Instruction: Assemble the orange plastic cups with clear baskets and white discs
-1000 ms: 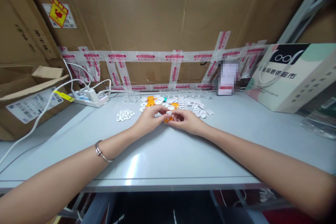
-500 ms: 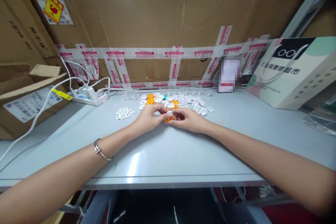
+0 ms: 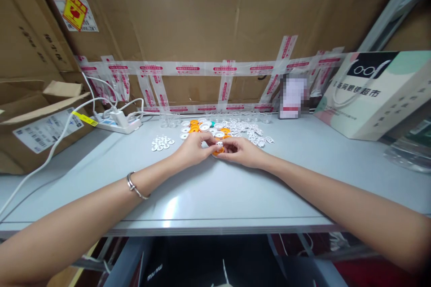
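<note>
My left hand [image 3: 192, 149] and my right hand [image 3: 241, 150] meet at the middle of the grey table [image 3: 215, 188], fingers pinched together. Between the fingertips sits a small orange cap [image 3: 217, 151] with a small white piece [image 3: 219, 145] on top of it. Both hands grip this pair. Just behind them lies a heap of orange and white caps [image 3: 202, 128], with several small white pieces [image 3: 249, 133] spread to its right. A separate little cluster of white discs [image 3: 161, 142] lies to the left. A bracelet [image 3: 135, 187] circles my left wrist.
A white power strip [image 3: 116, 123] with cables lies at the back left beside a cardboard box [image 3: 37, 125]. Taped cardboard [image 3: 215, 31] walls the back. A printed paper bag [image 3: 370, 94] stands at the right, a plastic-wrapped item [image 3: 409, 157] beyond it.
Both hands stay pinched on the orange cap and white piece with only slight finger motion. The view has shifted a little as my head moved.
</note>
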Motion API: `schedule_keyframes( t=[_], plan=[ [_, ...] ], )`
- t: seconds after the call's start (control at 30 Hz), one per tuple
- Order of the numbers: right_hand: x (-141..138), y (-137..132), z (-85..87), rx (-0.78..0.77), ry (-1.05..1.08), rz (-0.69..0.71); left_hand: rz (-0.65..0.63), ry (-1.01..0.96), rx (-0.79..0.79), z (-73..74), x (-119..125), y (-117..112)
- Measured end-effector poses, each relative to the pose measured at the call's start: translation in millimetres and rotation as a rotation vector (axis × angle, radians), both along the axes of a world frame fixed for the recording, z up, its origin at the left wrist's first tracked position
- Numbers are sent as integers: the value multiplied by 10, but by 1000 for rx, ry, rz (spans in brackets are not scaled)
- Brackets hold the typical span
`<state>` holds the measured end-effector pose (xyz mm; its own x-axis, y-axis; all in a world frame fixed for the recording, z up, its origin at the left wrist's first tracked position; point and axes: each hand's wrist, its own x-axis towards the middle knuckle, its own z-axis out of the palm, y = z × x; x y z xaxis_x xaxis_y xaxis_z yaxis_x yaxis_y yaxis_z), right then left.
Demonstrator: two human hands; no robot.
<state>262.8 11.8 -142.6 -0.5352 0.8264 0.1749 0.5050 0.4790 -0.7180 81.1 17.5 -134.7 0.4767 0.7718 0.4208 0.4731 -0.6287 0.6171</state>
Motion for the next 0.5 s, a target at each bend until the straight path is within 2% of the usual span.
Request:
schedule_keyframes(
  t=[0.33,0.5],
  plan=[
    [38,45,-37,-101,72,-25,-96,-66,-52,-29,-54,24],
    [56,45,-36,-133,111,-16,-62,-44,-9,-58,-81,34]
  ],
)
